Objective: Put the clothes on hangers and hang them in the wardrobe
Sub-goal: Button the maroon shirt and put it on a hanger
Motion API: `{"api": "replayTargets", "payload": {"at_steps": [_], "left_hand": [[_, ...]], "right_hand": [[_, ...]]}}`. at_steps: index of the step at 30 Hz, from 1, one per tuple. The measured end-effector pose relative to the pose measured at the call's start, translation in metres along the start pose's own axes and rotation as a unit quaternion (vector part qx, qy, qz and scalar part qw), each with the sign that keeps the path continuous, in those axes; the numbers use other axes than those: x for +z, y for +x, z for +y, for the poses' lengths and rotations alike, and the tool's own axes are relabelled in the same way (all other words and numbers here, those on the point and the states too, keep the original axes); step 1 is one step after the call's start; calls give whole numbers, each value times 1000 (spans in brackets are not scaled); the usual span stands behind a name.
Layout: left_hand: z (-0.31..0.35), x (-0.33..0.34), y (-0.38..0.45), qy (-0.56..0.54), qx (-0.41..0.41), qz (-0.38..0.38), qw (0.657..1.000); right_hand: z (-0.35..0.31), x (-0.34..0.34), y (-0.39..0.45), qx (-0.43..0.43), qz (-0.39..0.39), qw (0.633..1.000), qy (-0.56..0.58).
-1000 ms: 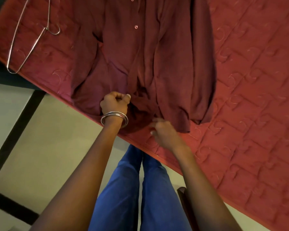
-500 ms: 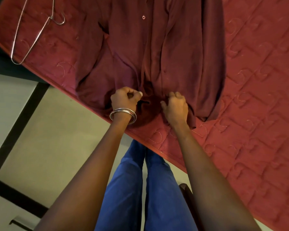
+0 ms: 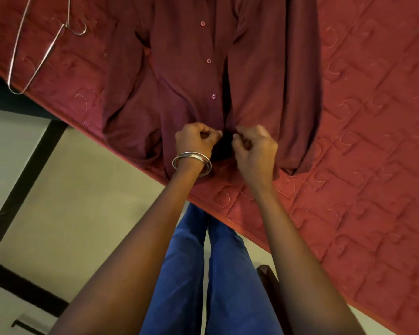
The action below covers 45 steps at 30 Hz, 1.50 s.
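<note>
A dark maroon button-up shirt (image 3: 194, 68) lies flat on the red quilted mattress (image 3: 363, 141), its hem toward me at the mattress edge. Three small pink buttons run down its front. My left hand (image 3: 195, 139), with metal bangles on the wrist, pinches the left front panel near the hem. My right hand (image 3: 255, 147) pinches the right front panel just beside it; a dark gap shows between the two panels. A thin wire hanger (image 3: 38, 48) lies on the mattress at the far left corner, apart from the shirt.
The mattress edge runs diagonally from upper left to lower right. Below it is pale tiled floor (image 3: 70, 201) with dark strips. My legs in blue trousers (image 3: 203, 274) stand against the edge. A dark object (image 3: 267, 274) sits by my right leg.
My right hand came up from the mattress edge onto the shirt's hem and now grips the right panel. Both hands have drawn close together at the front opening.
</note>
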<state>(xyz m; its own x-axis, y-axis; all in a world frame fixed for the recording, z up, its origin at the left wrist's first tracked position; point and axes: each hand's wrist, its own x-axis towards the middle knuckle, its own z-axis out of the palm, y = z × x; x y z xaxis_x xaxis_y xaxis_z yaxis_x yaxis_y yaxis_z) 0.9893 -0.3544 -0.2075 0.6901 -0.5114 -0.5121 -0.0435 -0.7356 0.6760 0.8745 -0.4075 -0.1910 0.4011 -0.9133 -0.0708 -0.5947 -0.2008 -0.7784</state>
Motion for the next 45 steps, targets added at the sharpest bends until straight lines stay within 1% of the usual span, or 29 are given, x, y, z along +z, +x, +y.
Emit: {"api": "replayTargets", "payload": {"at_steps": [2,6,9,12,14,18,20,22,25,28,31,36,39,43,45], "left_hand": [[3,4,1,-14,-2,-11,1000],[9,8,-1,-28,-2,-25,999],[11,8,0,-38,-8,-30,999],[13,9,-2,-82,-29,-50,995],[13,10,-4,-103,-38,-58,992],[11,12,-4,-113,-50,-38,992],[11,12,-4,-99,-40,-32,994],[13,12,-4,-82,-31,-28,996],[14,11,-4,-76,-36,-17,996],[12,11,-5,-45,-33,5,998],[14,10,-8,-37,-28,0,999],[21,11,-15,-40,-17,1,999],[20,12,-13,-63,-50,18,997],[23,14,-10,-75,-70,31,994],[25,13,-7,-109,-97,27,989]], "right_hand": [[-1,4,-5,-32,-12,999,-37],[2,10,-8,-37,3,995,-91],[2,13,-8,-38,0,996,-82],[3,11,-8,-18,1,995,-98],[5,11,-8,-19,9,995,-100],[7,11,-7,-26,-5,999,-29],[5,9,-7,-3,4,1000,23],[4,5,-5,35,-3,997,68],[10,3,1,86,-64,989,100],[17,1,9,144,-144,965,167],[18,-5,20,186,-175,946,201],[13,-7,28,167,-170,957,168],[10,-4,25,143,-161,966,145],[9,1,18,124,-111,976,143],[10,3,16,123,-85,977,153]]}}
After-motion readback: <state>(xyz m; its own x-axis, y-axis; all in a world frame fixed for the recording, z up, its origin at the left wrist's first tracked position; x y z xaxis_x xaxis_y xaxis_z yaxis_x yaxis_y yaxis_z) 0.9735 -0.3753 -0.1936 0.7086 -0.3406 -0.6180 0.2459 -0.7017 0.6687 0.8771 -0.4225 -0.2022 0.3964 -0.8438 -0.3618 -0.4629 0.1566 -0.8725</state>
